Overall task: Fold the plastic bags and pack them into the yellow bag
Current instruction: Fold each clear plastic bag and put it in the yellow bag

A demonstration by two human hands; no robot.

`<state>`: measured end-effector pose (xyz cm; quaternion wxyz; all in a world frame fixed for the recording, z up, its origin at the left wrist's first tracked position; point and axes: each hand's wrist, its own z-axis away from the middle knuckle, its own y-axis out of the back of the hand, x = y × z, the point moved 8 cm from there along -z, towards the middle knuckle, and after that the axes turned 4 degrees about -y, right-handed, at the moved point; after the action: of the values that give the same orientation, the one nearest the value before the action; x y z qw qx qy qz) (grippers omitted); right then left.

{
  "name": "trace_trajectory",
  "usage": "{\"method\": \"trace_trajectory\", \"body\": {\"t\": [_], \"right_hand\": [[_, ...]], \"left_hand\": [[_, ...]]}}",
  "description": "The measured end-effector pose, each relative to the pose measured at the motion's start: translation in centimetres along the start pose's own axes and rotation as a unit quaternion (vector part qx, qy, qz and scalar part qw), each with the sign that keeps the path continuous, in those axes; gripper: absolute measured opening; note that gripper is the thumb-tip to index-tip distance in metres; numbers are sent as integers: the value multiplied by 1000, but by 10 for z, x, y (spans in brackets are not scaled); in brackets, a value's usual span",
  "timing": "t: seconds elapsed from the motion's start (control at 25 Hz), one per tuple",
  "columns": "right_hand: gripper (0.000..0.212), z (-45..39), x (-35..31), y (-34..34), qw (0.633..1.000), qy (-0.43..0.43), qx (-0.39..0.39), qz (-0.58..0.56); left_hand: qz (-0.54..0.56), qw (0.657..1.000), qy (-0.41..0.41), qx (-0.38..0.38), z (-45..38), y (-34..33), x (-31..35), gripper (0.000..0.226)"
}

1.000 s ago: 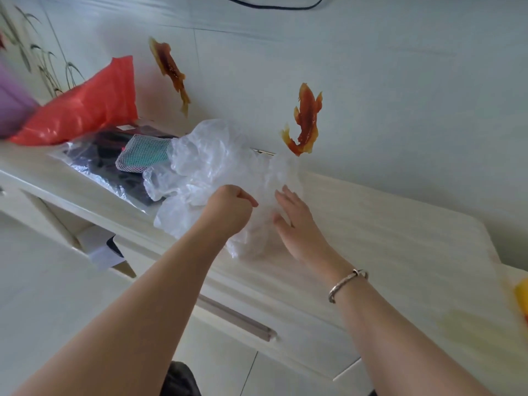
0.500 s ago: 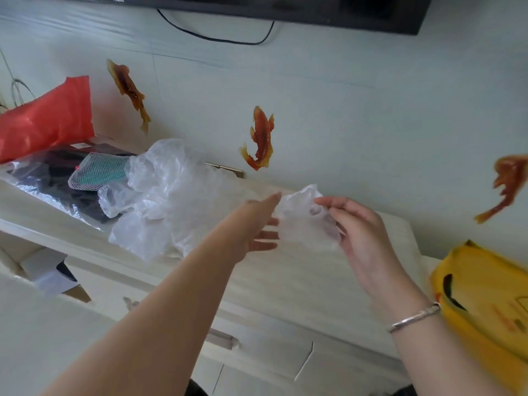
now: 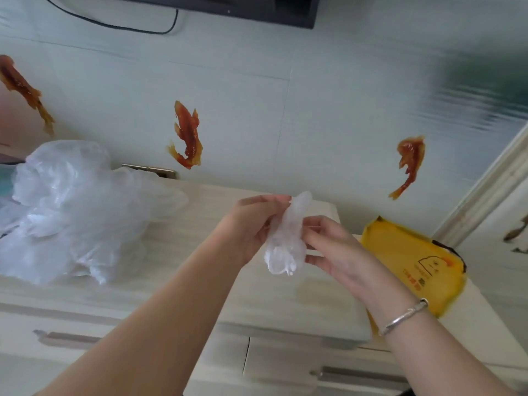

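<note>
**Plastic bag held in both hands above the cabinet top**

Plastic bag (image 3: 287,238), small, clear and crumpled, hangs at frame centre between both hands, above the pale wooden cabinet top (image 3: 217,284). It is gathered into a narrow upright bundle; its top end stands above the fingertips and its bottom end hangs free.

1. Left hand (image 3: 251,224): thumb and fingers are curled onto the upper left side of the plastic bag and pinch it.
2. Right hand (image 3: 334,247): fingers are curled against the right side of the plastic bag and grip it. A silver bangle (image 3: 404,317) sits on the right wrist.
3. Cabinet front: drawer fronts with dark bar handles (image 3: 360,374) run along the lower edge of the frame.

Containers:

- Yellow bag (image 3: 414,261) lies flat at centre right of the frame, on the lower surface just beside the cabinet top. It carries printed markings. Its contents cannot be determined.
- Heap of clear plastic bags (image 3: 71,212) rests on the cabinet top at centre left, well apart from the hands. Contents of these bags, if any, cannot be determined.

Background: three orange fish decals (image 3: 187,135) are fixed to the pale wall. A dark screen edge (image 3: 257,8) with a black cable (image 3: 114,24) occupies the top of the frame.
</note>
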<state>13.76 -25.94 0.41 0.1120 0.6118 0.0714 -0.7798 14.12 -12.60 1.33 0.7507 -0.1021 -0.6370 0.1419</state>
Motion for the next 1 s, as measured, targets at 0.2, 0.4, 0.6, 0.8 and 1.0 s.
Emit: {"method": "trace_trajectory", "body": {"t": [0.2, 0.4, 0.6, 0.8, 1.0], "right_hand": [[10, -5, -1, 9, 999, 15, -7, 38], [19, -12, -6, 40, 986, 23, 81, -146], [18, -12, -2, 55, 973, 41, 156, -162], [26, -11, -3, 57, 971, 49, 231, -43], [36, -18, 16, 28, 991, -97, 79, -50]], "left_hand": [[4, 1000, -14, 11, -6, -13, -1, 15], [-172, 974, -79, 121, -16, 12, 8, 9], [-219, 973, 23, 66, -10, -1, -5, 28], [-242, 965, 62, -78, -1, -25, -20, 42], [-250, 958, -92, 104, -12, 5, 9, 31]]}}
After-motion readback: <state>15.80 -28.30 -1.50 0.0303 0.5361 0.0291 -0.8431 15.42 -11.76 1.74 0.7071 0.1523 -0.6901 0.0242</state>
